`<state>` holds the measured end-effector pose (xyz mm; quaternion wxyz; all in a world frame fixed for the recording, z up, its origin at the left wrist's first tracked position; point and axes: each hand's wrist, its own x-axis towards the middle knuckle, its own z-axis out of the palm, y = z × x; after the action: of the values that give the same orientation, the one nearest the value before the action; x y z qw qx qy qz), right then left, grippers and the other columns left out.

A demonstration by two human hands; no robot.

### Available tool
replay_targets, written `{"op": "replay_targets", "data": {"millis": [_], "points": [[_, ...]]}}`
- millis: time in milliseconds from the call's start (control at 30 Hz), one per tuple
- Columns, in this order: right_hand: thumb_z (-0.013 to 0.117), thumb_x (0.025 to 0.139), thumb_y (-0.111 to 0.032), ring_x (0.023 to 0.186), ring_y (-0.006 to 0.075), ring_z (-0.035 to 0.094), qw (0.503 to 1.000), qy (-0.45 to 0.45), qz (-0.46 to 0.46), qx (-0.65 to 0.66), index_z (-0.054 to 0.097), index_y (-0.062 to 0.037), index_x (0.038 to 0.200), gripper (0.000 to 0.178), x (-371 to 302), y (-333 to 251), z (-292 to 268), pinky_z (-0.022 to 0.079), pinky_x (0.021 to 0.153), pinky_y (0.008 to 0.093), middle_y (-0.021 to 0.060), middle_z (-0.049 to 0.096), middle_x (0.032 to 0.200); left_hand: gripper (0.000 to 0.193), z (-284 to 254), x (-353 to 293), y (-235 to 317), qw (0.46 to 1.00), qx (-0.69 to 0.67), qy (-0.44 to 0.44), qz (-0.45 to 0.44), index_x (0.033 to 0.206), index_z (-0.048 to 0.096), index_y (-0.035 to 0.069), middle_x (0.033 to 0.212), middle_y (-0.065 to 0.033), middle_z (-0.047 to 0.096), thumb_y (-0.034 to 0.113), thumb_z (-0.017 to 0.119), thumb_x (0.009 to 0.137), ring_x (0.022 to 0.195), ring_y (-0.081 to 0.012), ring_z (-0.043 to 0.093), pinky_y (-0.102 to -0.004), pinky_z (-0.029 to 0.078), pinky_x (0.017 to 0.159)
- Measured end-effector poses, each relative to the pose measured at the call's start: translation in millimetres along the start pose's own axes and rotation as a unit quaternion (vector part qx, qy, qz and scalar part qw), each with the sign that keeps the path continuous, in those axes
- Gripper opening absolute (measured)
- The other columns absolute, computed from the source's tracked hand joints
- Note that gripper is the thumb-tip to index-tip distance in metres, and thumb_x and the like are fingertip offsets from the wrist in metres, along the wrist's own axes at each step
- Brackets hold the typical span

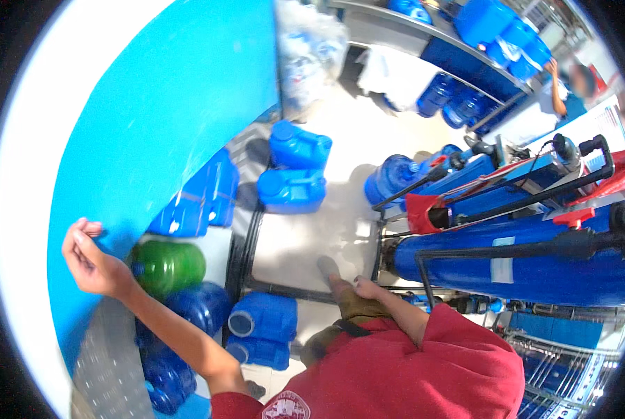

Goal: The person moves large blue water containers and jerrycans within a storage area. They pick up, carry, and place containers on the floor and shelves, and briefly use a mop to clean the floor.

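Note:
My left hand (92,262) is raised at the far left, in front of a large light-blue panel (179,91). Its fingers are loosely curled and a little apart, with nothing visible in them; whether it touches the panel I cannot tell. A green round water bottle (176,267) lies just right of that wrist, with dark-blue round bottles (200,307) beside my forearm. Close to my thigh hangs my right hand (368,288), its fingers folded in and nothing showing in them. Two blue jerrycans (291,190) stand on the floor ahead.
More blue jerrycans (263,318) sit left of my legs. To the right are a long blue tank (522,269) and black pipes (508,250). Behind them stands a round blue bottle (389,180). A person (574,98) is at the far-right shelf (424,28). A bag of clear plastic (309,56) stands at the back.

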<state>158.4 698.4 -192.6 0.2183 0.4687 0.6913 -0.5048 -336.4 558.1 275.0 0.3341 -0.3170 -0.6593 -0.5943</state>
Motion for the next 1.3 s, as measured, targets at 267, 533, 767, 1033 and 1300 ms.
{"op": "replay_targets", "data": {"millis": [267, 533, 767, 1033, 1300], "points": [[0.059, 0.081, -0.02, 0.078, 0.0225, 0.063, 0.909, 0.188, -0.001, 0.373, 0.056, -0.0043, 0.106, 0.029, -12.6, -5.7, -168.6, 0.05, 0.067, 0.0384, 0.0129, 0.063, 0.092, 0.017, 55.7, 18.7, -94.5, 0.929, 0.264, 0.037, 0.259, 0.091, 0.061, -0.005, 0.071, -0.0119, 0.066, 0.005, 0.048, 0.089, 0.05, -0.0154, 0.061, -0.0239, 0.055, 0.048], [0.054, 0.087, -0.026, 0.066, 0.0193, 0.061, 0.92, 0.038, 0.161, 0.355, 0.055, -0.002, 0.097, 0.026, 52.2, -19.4, -242.6, 0.049, 0.056, 0.033, 0.009, 0.063, 0.079, 0.022, 78.2, 28.4, -85.5, 0.908, 0.293, 0.222, 0.199, 0.077, 0.055, 0.0, 0.06, -0.011, 0.054, 0.017, 0.051, 0.091, 0.053, -0.0201, 0.052, -0.0343, 0.043, 0.048], [0.053, 0.076, -0.021, 0.091, 0.0406, 0.058, 0.973, 0.194, -0.024, -0.12, 0.053, -0.0017, 0.104, 0.033, 103.6, -98.9, -333.8, 0.047, 0.081, 0.0461, 0.0269, 0.058, 0.101, 0.023, 233.2, 47.9, -58.0, 0.914, 0.291, 0.218, 0.179, 0.078, 0.058, -0.001, 0.06, -0.0105, 0.055, 0.018, 0.052, 0.09, 0.05, -0.0186, 0.051, -0.0319, 0.042, 0.045], [0.053, 0.08, -0.025, 0.08, 0.0269, 0.061, 0.914, 0.271, 0.251, -0.167, 0.058, -0.0012, 0.101, 0.033, 107.7, -107.6, -443.9, 0.053, 0.068, 0.0399, 0.0179, 0.06, 0.093, 0.026, 618.1, -40.6, -11.1, 0.94, -0.074, -0.319, -0.091, 0.094, 0.062, -0.001, 0.056, -0.0061, 0.053, 0.021, 0.048, 0.092, 0.047, -0.0102, 0.045, -0.023, 0.033, 0.041], [0.051, 0.081, -0.023, 0.111, 0.0446, 0.049, 0.836, 0.332, 0.22, 0.378, 0.052, 0.003, 0.114, 0.042, 116.6, -94.8, -503.7, 0.04, 0.095, 0.0491, 0.0308, 0.047, 0.12, 0.019, 809.5, -183.3, 152.9, 0.573, -0.129, -0.809, -0.021, 0.099, 0.065, 0.003, 0.051, 0.0012, 0.049, 0.015, 0.051, 0.092, 0.045, -0.0056, 0.043, -0.022, 0.032, 0.043]]}}
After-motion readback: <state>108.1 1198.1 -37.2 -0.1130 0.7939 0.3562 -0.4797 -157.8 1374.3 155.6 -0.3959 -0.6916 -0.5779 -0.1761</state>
